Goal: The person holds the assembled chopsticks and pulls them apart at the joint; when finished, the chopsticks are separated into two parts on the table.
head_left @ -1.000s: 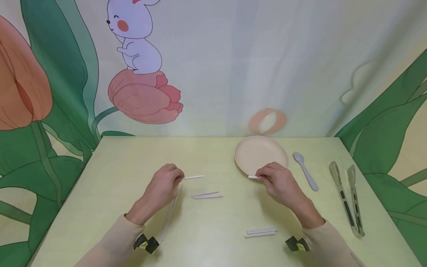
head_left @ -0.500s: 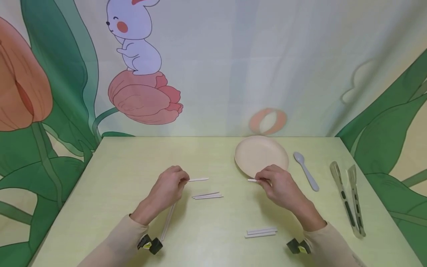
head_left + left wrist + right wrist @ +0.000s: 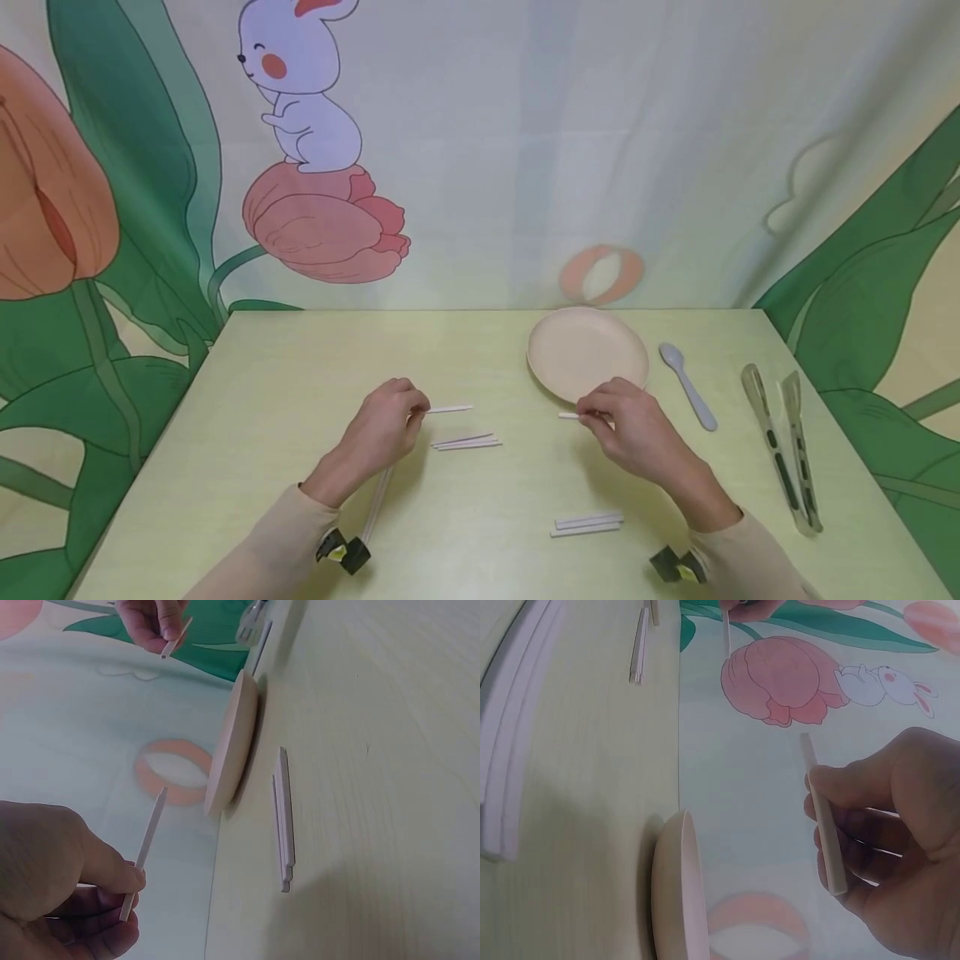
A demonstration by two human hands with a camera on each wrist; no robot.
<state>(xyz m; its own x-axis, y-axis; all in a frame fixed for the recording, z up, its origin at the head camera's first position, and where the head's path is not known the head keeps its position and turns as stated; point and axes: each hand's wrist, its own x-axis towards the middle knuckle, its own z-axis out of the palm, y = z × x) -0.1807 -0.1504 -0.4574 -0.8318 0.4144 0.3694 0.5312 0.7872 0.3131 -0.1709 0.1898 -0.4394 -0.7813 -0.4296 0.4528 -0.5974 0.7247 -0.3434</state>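
My left hand [image 3: 384, 427] pinches one end of a short, thin pale stick [image 3: 452, 409], whose free end points right. Between thumb and fingers, my right hand [image 3: 630, 425] holds another short pale stick [image 3: 825, 825]; in the head view only its left tip shows, just before the plate. Both sticks are off the table and apart from each other. Several short sticks [image 3: 467, 444] lie together beneath the gap between the hands. A second small group of short sticks [image 3: 587, 524] lies nearer the front. Long thin sticks [image 3: 377, 504] lie under my left forearm, partly hidden.
A round beige plate [image 3: 585, 350] stands near the table's back edge, behind my right hand. To its right are a grey spoon [image 3: 687, 385] and a pair of tongs [image 3: 772, 437]. A printed curtain [image 3: 465, 167] hangs behind the table [image 3: 285, 392].
My left hand has moved a little to the right and nearer, carrying its stick. The right hand has come slightly nearer with its own stick. Both grips look the same.
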